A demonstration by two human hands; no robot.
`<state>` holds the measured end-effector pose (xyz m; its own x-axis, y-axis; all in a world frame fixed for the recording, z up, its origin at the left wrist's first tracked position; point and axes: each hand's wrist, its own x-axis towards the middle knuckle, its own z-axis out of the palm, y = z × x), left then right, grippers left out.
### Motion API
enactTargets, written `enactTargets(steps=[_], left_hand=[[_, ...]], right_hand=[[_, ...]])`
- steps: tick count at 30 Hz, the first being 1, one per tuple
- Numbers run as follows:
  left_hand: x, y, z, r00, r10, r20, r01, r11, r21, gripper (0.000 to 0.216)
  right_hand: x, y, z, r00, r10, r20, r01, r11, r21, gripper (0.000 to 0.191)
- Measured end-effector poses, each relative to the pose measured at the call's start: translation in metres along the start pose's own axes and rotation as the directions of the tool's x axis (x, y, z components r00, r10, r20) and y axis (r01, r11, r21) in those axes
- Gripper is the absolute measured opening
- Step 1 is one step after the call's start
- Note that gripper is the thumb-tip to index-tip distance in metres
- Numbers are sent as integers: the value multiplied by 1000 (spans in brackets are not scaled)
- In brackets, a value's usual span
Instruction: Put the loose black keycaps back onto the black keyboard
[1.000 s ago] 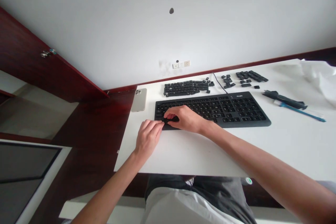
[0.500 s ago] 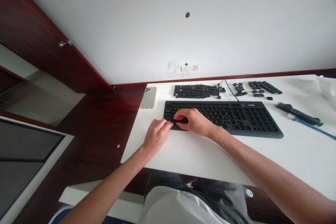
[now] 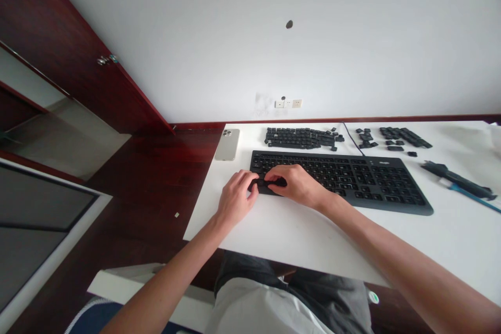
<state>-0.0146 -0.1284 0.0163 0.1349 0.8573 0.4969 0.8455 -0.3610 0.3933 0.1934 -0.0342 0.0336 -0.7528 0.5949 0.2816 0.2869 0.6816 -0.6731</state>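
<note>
A black keyboard (image 3: 364, 180) lies on the white desk (image 3: 297, 229). My left hand (image 3: 235, 201) rests at the keyboard's near left corner, its fingers curled against the edge. My right hand (image 3: 295, 185) lies palm down over the left keys, with fingertips pinched on a dark keycap (image 3: 270, 183) near the left hand's fingers. Behind the keyboard, loose black keycaps (image 3: 299, 137) are laid out in rows. More keycaps (image 3: 395, 136) sit at the back right.
A phone (image 3: 227, 144) lies face down at the desk's back left corner. A black tool and a blue pen (image 3: 457, 181) lie to the right of the keyboard. The keyboard's cable (image 3: 351, 136) runs to the wall. Dark red floor and cabinet at left.
The view has shifted, so everything sits further right and lower in frame. Both hands stay at the keyboard's left end, and the left hand's fingers have closed in on the right hand's.
</note>
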Motion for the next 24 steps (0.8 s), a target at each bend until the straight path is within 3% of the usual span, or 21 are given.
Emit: enactTargets(steps=[7, 13, 18, 24], left_hand=[[1, 1, 0, 999, -26, 47, 26, 1000, -2, 25], [1, 0, 1, 998, -25, 61, 26, 1000, -15, 27], [1, 0, 2, 997, -31, 64, 34, 999, -34, 27], [7, -3, 3, 992, -122, 13, 122, 973, -195, 24]], right_hand=[[0, -3, 2, 997, -44, 60, 52, 989, -140, 17], [0, -13, 5, 998, -7, 58, 23, 959, -283, 15], [2, -27, 0, 991, 19, 130, 31, 928, -370, 17], [4, -34, -1, 982, 48, 185, 43, 887, -459, 18]])
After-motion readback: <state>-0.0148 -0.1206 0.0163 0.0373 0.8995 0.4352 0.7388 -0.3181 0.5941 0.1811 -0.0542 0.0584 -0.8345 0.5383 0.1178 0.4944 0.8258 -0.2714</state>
